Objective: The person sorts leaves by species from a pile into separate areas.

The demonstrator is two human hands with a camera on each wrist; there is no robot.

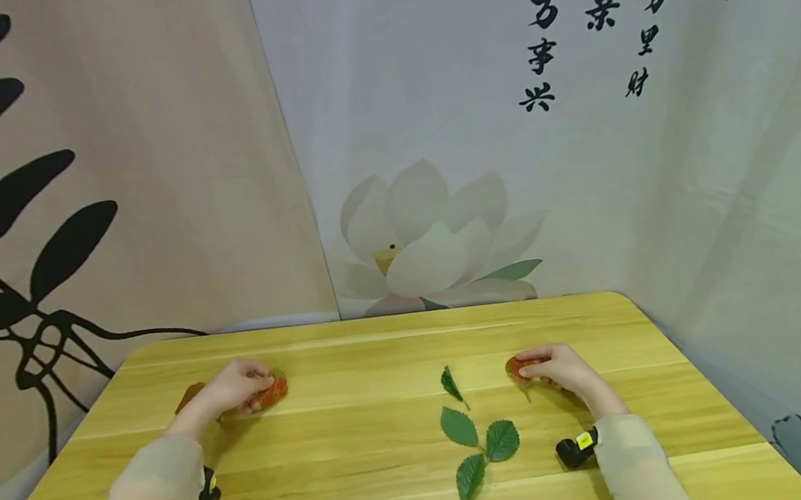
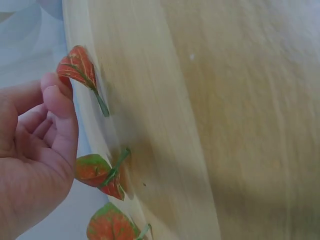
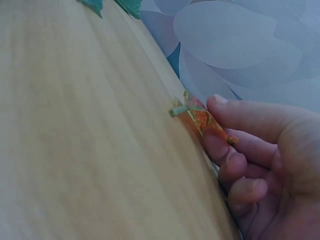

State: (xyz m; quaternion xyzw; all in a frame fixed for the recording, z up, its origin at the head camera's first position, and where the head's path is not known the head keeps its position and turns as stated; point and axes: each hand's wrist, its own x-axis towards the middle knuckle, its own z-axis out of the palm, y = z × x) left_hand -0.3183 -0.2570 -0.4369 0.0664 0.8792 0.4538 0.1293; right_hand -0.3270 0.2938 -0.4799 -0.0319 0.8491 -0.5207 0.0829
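Note:
On the left of the table my left hand [image 1: 237, 385] pinches the edge of a red leaf [image 2: 79, 67] with a green stem, between thumb and fingertip. Two more red-and-green leaves [image 2: 95, 170] lie near that hand in the left wrist view; in the head view, the hand and wrist partly cover the leaves there. My right hand [image 1: 553, 369] holds an orange-red leaf [image 3: 202, 120] between thumb and fingers, its stem pointing away from the palm. Between the hands lie a single green leaf [image 1: 450, 383] and a green sprig [image 1: 481, 447] with three leaflets.
The yellow wood-grain table [image 1: 332, 425] has rounded far corners. Behind it hangs a pale cloth backdrop [image 1: 387, 76] printed with a lotus, dark leaves and writing. A black wrist camera [image 1: 575, 450] sits at the right wrist, another [image 1: 207, 497] at the left.

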